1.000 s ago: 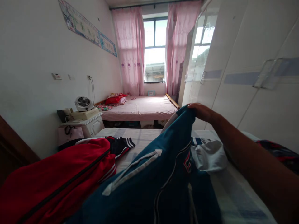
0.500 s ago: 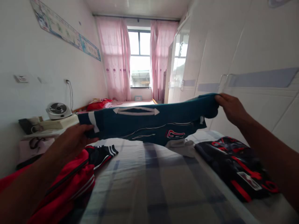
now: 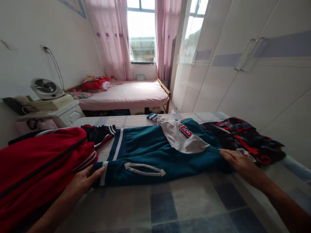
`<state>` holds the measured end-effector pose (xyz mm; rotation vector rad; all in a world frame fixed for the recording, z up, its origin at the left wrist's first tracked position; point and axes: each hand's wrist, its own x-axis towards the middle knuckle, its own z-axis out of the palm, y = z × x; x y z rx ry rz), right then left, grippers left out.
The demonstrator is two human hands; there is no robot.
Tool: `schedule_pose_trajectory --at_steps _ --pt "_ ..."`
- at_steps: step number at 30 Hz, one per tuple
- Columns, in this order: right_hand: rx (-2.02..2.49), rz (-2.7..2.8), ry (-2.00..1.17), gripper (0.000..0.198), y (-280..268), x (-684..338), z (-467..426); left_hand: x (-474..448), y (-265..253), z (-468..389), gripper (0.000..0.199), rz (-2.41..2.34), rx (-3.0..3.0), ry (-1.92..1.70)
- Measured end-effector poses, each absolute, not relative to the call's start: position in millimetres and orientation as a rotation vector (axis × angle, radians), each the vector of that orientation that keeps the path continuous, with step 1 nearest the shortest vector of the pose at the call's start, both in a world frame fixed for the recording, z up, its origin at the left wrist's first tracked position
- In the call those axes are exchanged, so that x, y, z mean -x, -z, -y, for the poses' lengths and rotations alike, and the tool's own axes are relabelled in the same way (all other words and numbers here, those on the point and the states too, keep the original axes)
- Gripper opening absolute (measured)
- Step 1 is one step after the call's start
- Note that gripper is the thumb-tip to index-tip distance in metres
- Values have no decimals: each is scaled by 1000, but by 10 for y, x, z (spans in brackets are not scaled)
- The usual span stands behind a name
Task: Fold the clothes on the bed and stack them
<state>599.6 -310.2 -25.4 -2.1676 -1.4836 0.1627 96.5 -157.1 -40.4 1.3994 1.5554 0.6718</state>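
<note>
A teal jacket (image 3: 143, 139) with a white panel and a red number lies spread on the bed, its striped hem toward the left. My left hand (image 3: 85, 178) pinches the near corner of that hem, thumb on top. At the other end, my right hand (image 3: 239, 161) grips the jacket's near edge by the shoulder, and the fingertips are partly hidden in the cloth. Left of it lies a red jacket (image 3: 48, 155) with dark, white-striped trim. A black garment with red print (image 3: 252, 139) rests to the right, beyond my right hand.
The bed under the clothes has a checked sheet (image 3: 189, 207). Behind it stands a second bed (image 3: 128, 94) with pink bedding. A small fan (image 3: 46, 87) sits on a white cabinet (image 3: 70, 113) at the left. White wardrobe doors (image 3: 218, 77) line the right side.
The teal jacket, held up stretched between both hands before, has come down and now lies on the bed. My hands are lower, still at its two ends. The view has tilted downward.
</note>
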Motion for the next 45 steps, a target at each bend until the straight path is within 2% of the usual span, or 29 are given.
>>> schedule_pose_trajectory --at_steps 4,8,10,13,15,17,19,23,29,36,41,45 --pt "2224 1513 -83 40 105 -5806 2951 -1026 235 1633 47 -1523 -1513 -771" --pt "2218 1314 27 41 74 -5823 3088 -969 220 1669 58 -1566 -1609 -850" --pt "2275 1307 47 40 167 -5884 3189 -936 313 1659 62 -1622 -1720 -765" --pt "2388 1427 29 39 351 -5902 3264 -937 449 1644 59 -1766 -1984 -416" --pt "2353 1504 138 39 385 -5820 3236 -981 438 1621 56 -1874 -2190 -278" --pt "2222 1545 327 38 313 -5666 3142 -1062 339 1543 53 -1940 -2394 -308" --pt "2080 1564 384 32 200 -5474 2993 -1182 217 1375 49 -1878 -2561 -383" --pt "1855 1557 177 23 211 -5166 2631 -1504 161 801 43 -1668 -2713 -406" --pt "1735 1543 85 19 680 -5125 2373 -1913 399 73 43 -1591 -2778 -240" --pt "1730 1546 -8 20 688 -5119 2398 -2004 275 -218 28 -1689 -2766 -170" --pt "1737 1527 -90 21 690 -5133 2362 -2032 243 -320 30 -1842 -2761 -196" --pt "1729 1531 -132 21 731 -5138 2372 -2178 362 -218 37 -1757 -2831 -180"
